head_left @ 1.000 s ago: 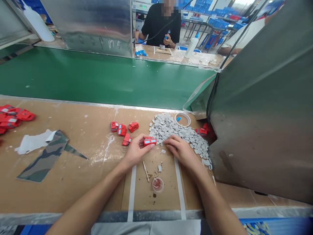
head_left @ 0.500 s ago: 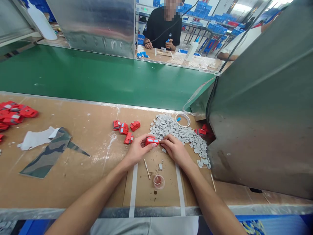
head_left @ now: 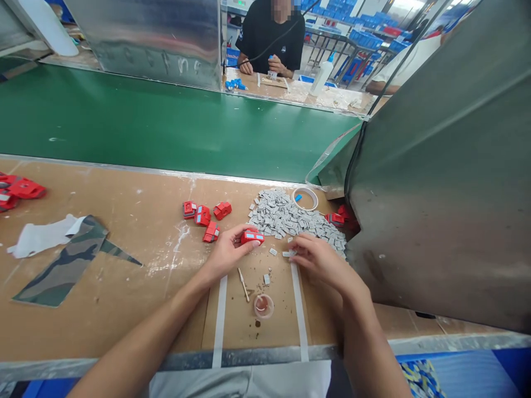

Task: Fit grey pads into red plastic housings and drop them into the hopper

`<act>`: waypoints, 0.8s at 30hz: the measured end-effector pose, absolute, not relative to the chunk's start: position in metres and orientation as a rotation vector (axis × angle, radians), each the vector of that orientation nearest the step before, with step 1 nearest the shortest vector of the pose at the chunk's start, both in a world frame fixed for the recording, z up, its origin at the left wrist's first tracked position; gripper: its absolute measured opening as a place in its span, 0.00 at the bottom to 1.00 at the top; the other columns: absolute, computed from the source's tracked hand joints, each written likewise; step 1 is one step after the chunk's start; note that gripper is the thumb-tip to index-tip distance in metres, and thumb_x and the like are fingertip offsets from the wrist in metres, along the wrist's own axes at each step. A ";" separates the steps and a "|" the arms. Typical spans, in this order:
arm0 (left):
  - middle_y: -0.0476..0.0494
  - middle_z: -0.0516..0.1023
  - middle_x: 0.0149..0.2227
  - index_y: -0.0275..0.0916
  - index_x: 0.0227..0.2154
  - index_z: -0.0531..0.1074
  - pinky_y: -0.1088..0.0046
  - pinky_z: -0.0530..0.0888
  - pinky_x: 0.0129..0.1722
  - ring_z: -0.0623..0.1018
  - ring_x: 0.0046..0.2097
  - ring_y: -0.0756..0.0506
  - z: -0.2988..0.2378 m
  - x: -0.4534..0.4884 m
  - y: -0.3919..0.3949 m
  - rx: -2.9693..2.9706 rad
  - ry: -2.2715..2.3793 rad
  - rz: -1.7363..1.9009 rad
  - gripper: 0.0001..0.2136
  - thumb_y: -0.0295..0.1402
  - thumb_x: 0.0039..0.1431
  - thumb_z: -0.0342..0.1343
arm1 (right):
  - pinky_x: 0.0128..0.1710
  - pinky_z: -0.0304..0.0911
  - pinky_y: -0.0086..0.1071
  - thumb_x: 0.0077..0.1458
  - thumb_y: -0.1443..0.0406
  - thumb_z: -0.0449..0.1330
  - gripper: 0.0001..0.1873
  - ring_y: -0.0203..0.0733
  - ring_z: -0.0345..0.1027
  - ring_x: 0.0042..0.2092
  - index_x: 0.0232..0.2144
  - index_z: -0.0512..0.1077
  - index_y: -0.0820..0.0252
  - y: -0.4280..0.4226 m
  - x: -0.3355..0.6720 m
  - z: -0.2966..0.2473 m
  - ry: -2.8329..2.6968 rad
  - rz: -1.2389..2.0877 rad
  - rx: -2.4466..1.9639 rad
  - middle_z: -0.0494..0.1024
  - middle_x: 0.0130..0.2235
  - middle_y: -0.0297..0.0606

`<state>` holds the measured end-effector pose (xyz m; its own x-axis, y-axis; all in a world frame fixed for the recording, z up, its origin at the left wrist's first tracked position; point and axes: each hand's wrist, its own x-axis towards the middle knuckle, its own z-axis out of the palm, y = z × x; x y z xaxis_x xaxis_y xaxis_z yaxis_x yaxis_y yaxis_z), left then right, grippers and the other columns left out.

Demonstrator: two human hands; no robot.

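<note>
My left hand (head_left: 226, 251) is closed round a small red plastic part (head_left: 252, 237) with grey inserts, held just above the brown worktop. My right hand (head_left: 319, 260) rests to its right, fingertips pinched on a small grey chip (head_left: 287, 254) at the near edge of a heap of several grey chips (head_left: 290, 218). Several more red parts (head_left: 206, 216) lie left of my left hand. Below the hands sit a thin wooden stick (head_left: 243, 284) and a small clear cup with reddish contents (head_left: 264, 305).
A green conveyor belt (head_left: 166, 127) runs behind the worktop. A large grey metal housing (head_left: 443, 193) stands at the right. A tape roll (head_left: 305, 198), camouflage cloth (head_left: 66, 265) and white paper (head_left: 41, 235) lie about. A person in black sits across the belt.
My right hand has drawn back from the red part toward me and to the right, now pinching a grey chip. The left hand still holds the red part. The view shifted slightly.
</note>
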<state>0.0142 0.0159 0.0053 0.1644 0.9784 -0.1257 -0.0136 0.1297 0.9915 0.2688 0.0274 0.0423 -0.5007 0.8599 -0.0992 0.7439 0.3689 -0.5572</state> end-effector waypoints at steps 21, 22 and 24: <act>0.42 0.81 0.40 0.37 0.47 0.69 0.69 0.72 0.44 0.79 0.41 0.45 0.009 0.012 0.009 1.329 0.880 0.895 0.15 0.35 0.58 0.61 | 0.37 0.63 0.36 0.61 0.58 0.57 0.13 0.43 0.68 0.36 0.39 0.78 0.57 0.034 0.242 0.027 -1.886 1.058 -1.259 0.74 0.35 0.40; 0.42 0.81 0.40 0.38 0.46 0.69 0.69 0.72 0.44 0.79 0.41 0.45 0.009 0.012 0.009 1.342 0.881 0.892 0.15 0.34 0.57 0.61 | 0.37 0.64 0.36 0.60 0.57 0.59 0.13 0.42 0.69 0.36 0.41 0.78 0.57 0.033 0.241 0.028 -1.844 1.114 -1.266 0.74 0.35 0.39; 0.44 0.81 0.38 0.38 0.45 0.68 0.69 0.71 0.43 0.79 0.41 0.45 0.009 0.012 0.009 1.356 0.885 0.882 0.15 0.34 0.56 0.62 | 0.37 0.66 0.35 0.56 0.56 0.63 0.14 0.41 0.70 0.36 0.41 0.75 0.58 0.031 0.238 0.029 -1.712 1.252 -1.292 0.75 0.34 0.37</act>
<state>0.0116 0.0088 0.0093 0.4174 0.9086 -0.0154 -0.0125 0.0226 0.9997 0.2383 0.0305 0.0288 -0.3066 0.9506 -0.0479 0.3340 0.0604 -0.9406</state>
